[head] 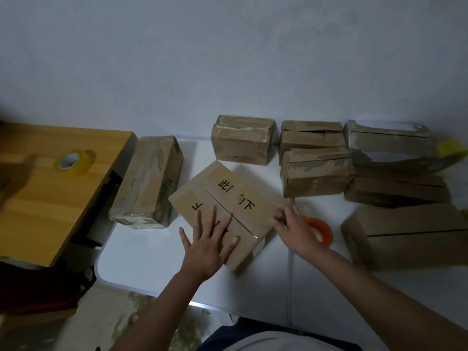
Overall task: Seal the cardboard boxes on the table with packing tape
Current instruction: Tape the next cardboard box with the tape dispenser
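A: Where's the box being worked on?
B: Centre of the white surface point(141, 257), turned at an angle. Marked box point(222, 206), flaps shut, seam running approx 10 to 4 o'clock across the top w/ clear tape shining at the near end.
A: Any writing?
B: Black handwritten chars on top, upside down to the camera. I can make out "此" and "下"; the rest is partly under the hand, can't read it.
A: Hands?
B: Left hand point(210, 239) lies flat on the lid, fingers straight & spread, pressing, grip open. Right hand point(293, 229) is at the box's 3 o'clock edge, fingers bent against that corner; can't tell if it's pinching anything.
A: Tape?
B: Orange tape roll point(323, 230) on the surface just behind the right hand, partly hidden. Yellow tape roll point(73, 160) on the wooden desk point(38, 198) at 9 o'clock. Another yellowish roll point(450, 153) at the far right edge, blurred.
A: Other boxes?
B: Long taped box point(149, 181) at 10 o'clock, just beside the marked one. Small box point(243, 140) at 12. Stacked boxes point(314, 158) at 1–2 o'clock, more beyond them. One large box point(410, 236) at 3 w/ seam showing. No labels readable on any.
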A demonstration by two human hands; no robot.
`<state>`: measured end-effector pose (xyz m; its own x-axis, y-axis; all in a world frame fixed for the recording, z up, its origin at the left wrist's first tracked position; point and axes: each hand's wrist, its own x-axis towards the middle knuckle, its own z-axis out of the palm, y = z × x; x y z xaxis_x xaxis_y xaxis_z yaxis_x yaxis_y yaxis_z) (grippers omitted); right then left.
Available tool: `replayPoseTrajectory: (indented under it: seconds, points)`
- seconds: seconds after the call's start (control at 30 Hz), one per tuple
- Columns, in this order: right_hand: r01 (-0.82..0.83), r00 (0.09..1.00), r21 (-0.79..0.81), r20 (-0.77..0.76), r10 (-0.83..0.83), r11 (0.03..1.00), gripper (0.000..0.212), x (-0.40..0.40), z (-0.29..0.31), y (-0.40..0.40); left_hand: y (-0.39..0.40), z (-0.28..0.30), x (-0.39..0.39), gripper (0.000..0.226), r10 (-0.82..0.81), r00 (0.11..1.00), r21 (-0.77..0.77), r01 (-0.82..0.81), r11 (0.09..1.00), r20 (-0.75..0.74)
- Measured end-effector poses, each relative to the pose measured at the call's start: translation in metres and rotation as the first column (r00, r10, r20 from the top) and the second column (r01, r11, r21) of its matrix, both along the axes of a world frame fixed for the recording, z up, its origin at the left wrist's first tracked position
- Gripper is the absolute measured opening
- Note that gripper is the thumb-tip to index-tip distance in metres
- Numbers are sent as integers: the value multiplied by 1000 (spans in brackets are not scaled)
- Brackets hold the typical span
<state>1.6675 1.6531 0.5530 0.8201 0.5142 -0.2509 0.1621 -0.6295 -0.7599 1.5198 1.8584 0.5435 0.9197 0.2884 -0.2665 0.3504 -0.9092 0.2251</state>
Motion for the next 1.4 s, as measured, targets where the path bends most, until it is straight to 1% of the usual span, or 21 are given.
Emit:
replayPoseTrajectory:
  seconds: [0.13, 0.23, 0.37, 0.5, 0.53, 0.6, 0.63, 0.67, 0.7, 0.77, 0.83, 0.9, 0.93, 0.97, 1.0, 1.07, 1.1, 1.13, 1.2, 1.3, 1.4]
  points:
    - [89, 996, 69, 11, -90, 994, 43, -32, -11, -18, 16, 0, 18, 59, -94, 996, 16, 94, 995, 0]
    - [105, 994, 112, -6, -105, 988, 32, -32, -16, -21, 34, 7, 40, 62, -199, 980, 18, 199, 980, -20]
    - [92, 996, 149, 2, -94, 985, 26, -26, -12, -22, 27, 18, 52, 59, -197, 980, -6, 197, 980, -20]
    - [173, 985, 59, -34, -171, 983, 28, -18, -34, -40, -4, 11, 30, 59, -245, 967, -1, 246, 969, 67]
    - [194, 980, 16, -39, -193, 981, 25, -16, -40, -46, -9, 7, 26, 61, -263, 962, 22, 262, 965, 72]
    - [209, 978, -66, 3, -210, 976, 8, -10, -51, -57, -11, -2, 21, 63, -290, 954, 105, 281, 954, 78]
    - [210, 978, -107, 39, -207, 972, 5, -7, -55, -60, -10, -4, 21, 63, -297, 952, 138, 285, 948, 75]
    - [207, 978, -154, 52, -201, 966, 13, -1, -59, -61, -8, -5, 21, 62, -304, 950, 159, 291, 943, 70]
    - [195, 981, -185, 21, -194, 963, 15, 4, -62, -63, -7, -6, 22, 62, -316, 947, 174, 301, 937, 60]
    - [140, 988, -152, -38, -147, 978, 6, 9, -61, -61, -4, -8, 23, 61, -333, 942, 191, 320, 928, 45]
    - [21, 1000, -102, 6, -21, 995, 45, 13, -57, -56, -2, -7, 22, 61, -339, 940, 192, 325, 926, 48]
    - [-61, 993, -141, 95, 75, 988, 64, 19, -58, -53, -1, -6, 22, 61, -340, 939, 182, 328, 927, 42]
    - [-68, 988, -180, 126, 91, 981, 63, 20, -59, -51, -1, -6, 22, 61, -340, 940, 176, 328, 928, 39]
    - [-59, 989, -214, 122, 87, 975, 54, 21, -59, -50, -1, -6, 21, 61, -339, 940, 174, 328, 929, 39]
    - [6, 992, -250, 127, 27, 968, 40, 21, -67, -48, -1, -7, 21, 61, -339, 940, 178, 327, 928, 40]
    - [83, 996, -375, 46, -70, 923, 10, 17, -67, -46, -2, -7, 20, 61, -341, 939, 191, 326, 926, 50]
    - [51, 999, -436, 30, -42, 899, 5, 15, -65, -50, -1, -8, 20, 61, -342, 938, 195, 325, 925, 56]
    - [98, 994, -458, 11, -104, 884, 6, 14, -67, -54, 0, -9, 19, 61, -343, 938, 197, 325, 925, 61]
    - [154, 988, -425, 66, -139, 892, 11, 15, -56, -65, 1, -9, 19, 61, -350, 934, 206, 330, 921, 69]
    - [206, 979, -254, 44, -202, 945, 27, 22, -33, -73, 1, -10, 21, 60, -363, 929, 206, 343, 917, 73]
    - [299, 954, -136, 9, -300, 945, 29, 30, -4, -79, 2, -8, 26, 60, -389, 919, 219, 367, 904, 68]
